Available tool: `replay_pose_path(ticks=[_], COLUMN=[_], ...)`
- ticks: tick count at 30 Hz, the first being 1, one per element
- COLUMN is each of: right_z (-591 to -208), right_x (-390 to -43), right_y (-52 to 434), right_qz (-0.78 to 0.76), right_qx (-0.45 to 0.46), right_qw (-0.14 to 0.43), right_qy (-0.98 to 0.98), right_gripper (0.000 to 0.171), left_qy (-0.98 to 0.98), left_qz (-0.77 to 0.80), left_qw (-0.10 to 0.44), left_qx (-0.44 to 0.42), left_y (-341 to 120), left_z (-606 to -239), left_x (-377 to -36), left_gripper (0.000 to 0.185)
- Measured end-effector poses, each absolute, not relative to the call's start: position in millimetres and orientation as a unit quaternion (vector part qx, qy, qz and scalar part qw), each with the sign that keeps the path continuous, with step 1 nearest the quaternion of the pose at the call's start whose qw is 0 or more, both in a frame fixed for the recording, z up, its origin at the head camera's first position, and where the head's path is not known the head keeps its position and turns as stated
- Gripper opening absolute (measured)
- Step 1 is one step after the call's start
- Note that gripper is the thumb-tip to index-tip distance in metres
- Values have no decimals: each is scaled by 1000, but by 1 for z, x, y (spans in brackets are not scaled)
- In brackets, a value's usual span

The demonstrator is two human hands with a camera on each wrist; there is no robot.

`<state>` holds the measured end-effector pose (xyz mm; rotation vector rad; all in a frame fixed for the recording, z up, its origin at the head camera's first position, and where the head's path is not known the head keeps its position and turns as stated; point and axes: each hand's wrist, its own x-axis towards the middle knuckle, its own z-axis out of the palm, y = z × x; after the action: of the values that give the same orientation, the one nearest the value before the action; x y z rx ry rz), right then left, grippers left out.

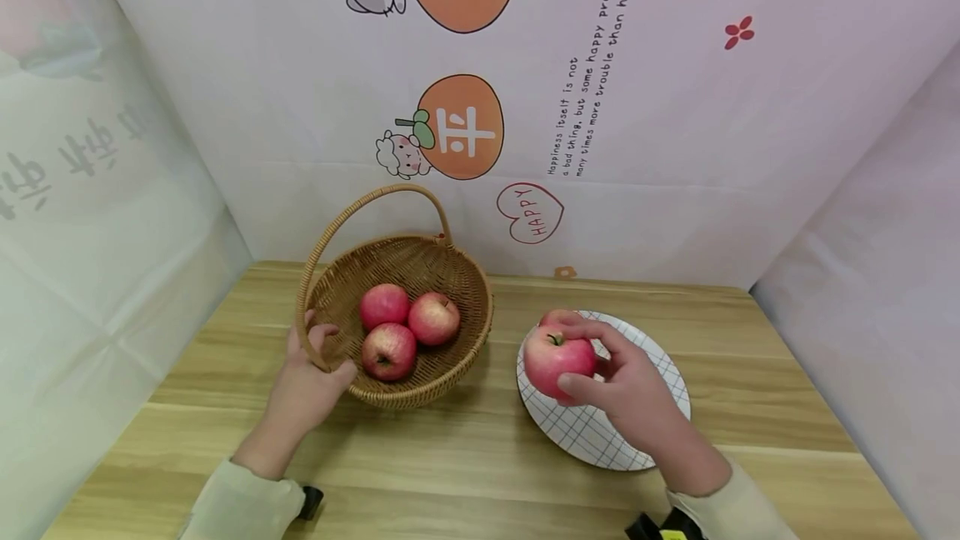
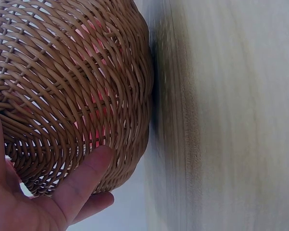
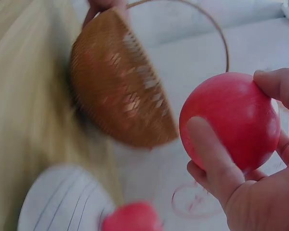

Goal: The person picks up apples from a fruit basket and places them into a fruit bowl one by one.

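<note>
A wicker basket (image 1: pixel 431 392) with a tall hoop handle stands on the left, tipped slightly toward the left hand. Inside it lie three red apples (image 1: pixel 388 352). The left hand (image 1: pixel 303 386) holds the basket at its left rim, thumb over the edge; in the left wrist view its fingers (image 2: pixel 82 180) press the woven outer wall. Between thumb and fingers the right hand (image 1: pixel 637 398) grips another red apple (image 1: pixel 553 363), raised over the plate. On that round white plate (image 1: pixel 596 442) with a grid pattern, a further apple (image 3: pixel 133 219) lies, mostly hidden behind the held one in the head view.
Everything stands on a wood-grain table (image 1: pixel 465 465). A white printed sheet (image 1: pixel 660 123) rises behind the table's back edge, with similar sheets along the left and right sides. The basket's handle (image 1: pixel 360 202) arches high above its rim.
</note>
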<state>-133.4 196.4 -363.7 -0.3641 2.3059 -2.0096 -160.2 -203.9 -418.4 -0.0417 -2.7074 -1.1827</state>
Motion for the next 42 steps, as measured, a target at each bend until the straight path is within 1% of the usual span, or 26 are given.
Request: replay_pose_path(ticks=[5,11,19,31,42], right_z=[-383,-403,-421,-435,-431], right_x=[-128,-125,-135,-170,-195], right_y=[230,264,290,307,302], right_qz=[-630,-612,-594,-574,-540], right_qx=[-66,10,73,90,105], right_qw=[33,56,74,79,65], right_qy=[773,789,798,810,833], right_gripper=[50,57,63,70,76], left_qy=[-912,-913,-911,-909,-911], left_qz=[-400,-397,-404,-405,-400], left_qw=[93,94,87,94,96], left_qx=[-14,-15,-19,-20,-18], left_y=[-204,-204,-203,-203,-204], left_z=[-418,-419,-418,-418,-418], left_x=[-160,-160,-159,-161,-162], left_gripper=[52,51,52,49,49])
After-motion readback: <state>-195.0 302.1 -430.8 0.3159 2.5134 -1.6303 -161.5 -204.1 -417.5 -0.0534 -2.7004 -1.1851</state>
